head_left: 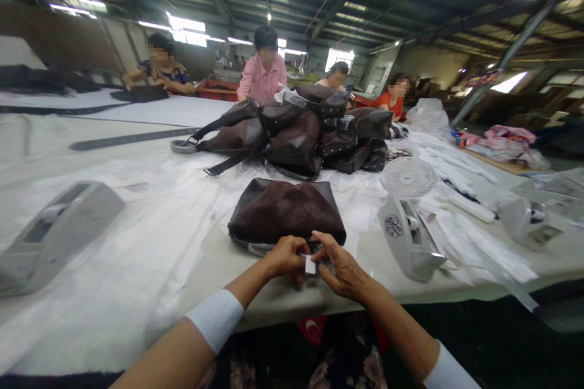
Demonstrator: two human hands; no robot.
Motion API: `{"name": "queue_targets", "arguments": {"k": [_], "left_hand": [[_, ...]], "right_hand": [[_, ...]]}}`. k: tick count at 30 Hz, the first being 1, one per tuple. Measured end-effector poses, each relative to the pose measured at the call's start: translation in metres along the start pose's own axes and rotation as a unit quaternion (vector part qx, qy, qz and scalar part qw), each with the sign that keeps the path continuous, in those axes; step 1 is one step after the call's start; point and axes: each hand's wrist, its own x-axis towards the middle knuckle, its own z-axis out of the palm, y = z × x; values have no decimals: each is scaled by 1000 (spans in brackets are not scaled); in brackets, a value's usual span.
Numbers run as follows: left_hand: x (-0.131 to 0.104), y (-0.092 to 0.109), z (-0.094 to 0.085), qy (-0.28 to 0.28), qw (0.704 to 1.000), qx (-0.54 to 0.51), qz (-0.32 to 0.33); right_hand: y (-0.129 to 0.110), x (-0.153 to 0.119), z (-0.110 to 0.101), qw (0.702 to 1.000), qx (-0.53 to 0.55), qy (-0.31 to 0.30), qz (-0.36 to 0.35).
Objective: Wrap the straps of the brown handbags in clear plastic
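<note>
A dark brown and black bag (292, 209) lies on the table in front of me. At its near edge, my left hand (289, 257) is closed, its fingers pinching a small white tag (310, 265). My right hand (340, 264) is beside the tag on the right, thumb and forefinger curved towards it with a gap between them. The forefinger reaches the tag's upper right side. Whatever lies behind the fingers at the bag's edge is hidden.
Several dark bags (296, 134) are piled beyond. Tape dispensers stand left (59, 231) and right (410, 240), a small white fan (408, 177) behind the right one. White plastic sheets (146, 206) cover the left side. People sit or stand across the table.
</note>
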Motion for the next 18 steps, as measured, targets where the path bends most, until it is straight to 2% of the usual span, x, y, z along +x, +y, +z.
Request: {"name": "queue_targets", "arguments": {"k": [3, 5, 10, 13, 15, 18], "left_hand": [[1, -2, -8, -67, 998, -18, -8], [0, -3, -11, -77, 997, -9, 10], [-7, -3, -3, -1, 994, 94, 62], [-8, -5, 3, 73, 968, 201, 132], [-8, -6, 6, 100, 948, 252, 167], [-8, -6, 9, 114, 937, 285, 168]], "right_hand": [[1, -1, 5, 999, 6, 27, 19], [3, -1, 10, 999, 11, 44, 19], [5, -2, 19, 998, -13, 62, 13], [7, -4, 23, 998, -31, 63, 6], [8, -5, 25, 997, -39, 65, 2], [4, -6, 26, 996, -31, 78, 8]]}}
